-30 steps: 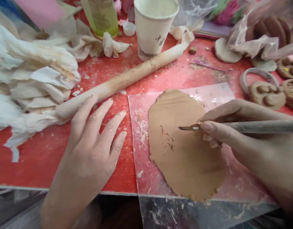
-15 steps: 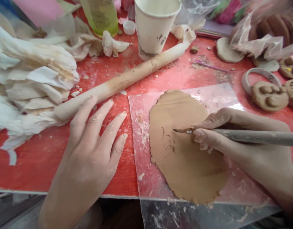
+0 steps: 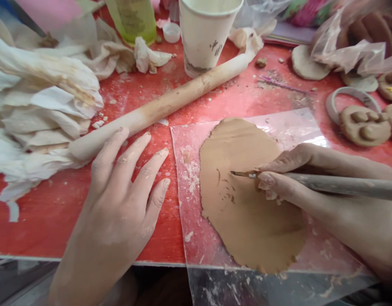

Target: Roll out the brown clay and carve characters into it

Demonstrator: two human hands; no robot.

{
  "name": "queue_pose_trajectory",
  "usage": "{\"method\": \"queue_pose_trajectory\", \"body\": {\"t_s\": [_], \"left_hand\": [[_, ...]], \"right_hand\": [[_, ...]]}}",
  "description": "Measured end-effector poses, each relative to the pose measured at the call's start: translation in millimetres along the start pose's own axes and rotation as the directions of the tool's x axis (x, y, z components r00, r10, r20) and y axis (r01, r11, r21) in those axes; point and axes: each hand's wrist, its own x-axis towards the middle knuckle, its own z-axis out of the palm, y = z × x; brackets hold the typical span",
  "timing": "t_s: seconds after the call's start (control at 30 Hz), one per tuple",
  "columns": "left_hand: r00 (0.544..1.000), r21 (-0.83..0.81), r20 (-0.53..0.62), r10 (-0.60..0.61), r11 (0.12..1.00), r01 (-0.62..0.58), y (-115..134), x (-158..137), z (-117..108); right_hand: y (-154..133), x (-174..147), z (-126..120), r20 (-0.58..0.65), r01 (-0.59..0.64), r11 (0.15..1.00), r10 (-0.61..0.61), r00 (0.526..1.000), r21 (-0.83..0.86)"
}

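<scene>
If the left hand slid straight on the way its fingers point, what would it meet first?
Most likely the rolling pin: the left hand has its leftmost fingertip right at the pin's edge, perhaps touching it, though depth is unclear.

Left hand [image 3: 119,204]: bare; pale residue [image 3: 147,171] flecks the fingers [image 3: 135,155]; short nails [image 3: 166,182]. Right hand [image 3: 336,212]: bare; residue around the thumb [image 3: 287,190] tip.

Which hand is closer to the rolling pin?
Left. The left hand lies at the near end of the rolling pin; the right hand is farther off, fingers over the clay.
</scene>
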Motion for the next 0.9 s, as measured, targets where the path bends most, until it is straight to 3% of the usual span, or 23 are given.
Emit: {"method": "queue_pose_trajectory", "body": {"t_s": [0.2,0.5,0.9], "left_hand": [[1.000,-0.014,0.011,-0.005,1.000,0.005,-0.1,-0.8,-0.9],[1.000,-0.011,0.002,0.007,1.000,-0.007,-0.5,-1.1,-0.3],[1.000,-0.011,0.008,0.017,1.000,-0.017,-1.8,-0.6,0.2]], "right_hand": [[1.5,-1.1,-2.2,0.000,0.053,0.998,-0.053,0.999,-0.025],[0.4,-1.4,-3.0,0.019,0.025,0.997,-0.024,1.000,-0.071],[0.8,-0.5,-2.5,0.033,0.053,0.999,-0.052,0.998,-0.009]]}}
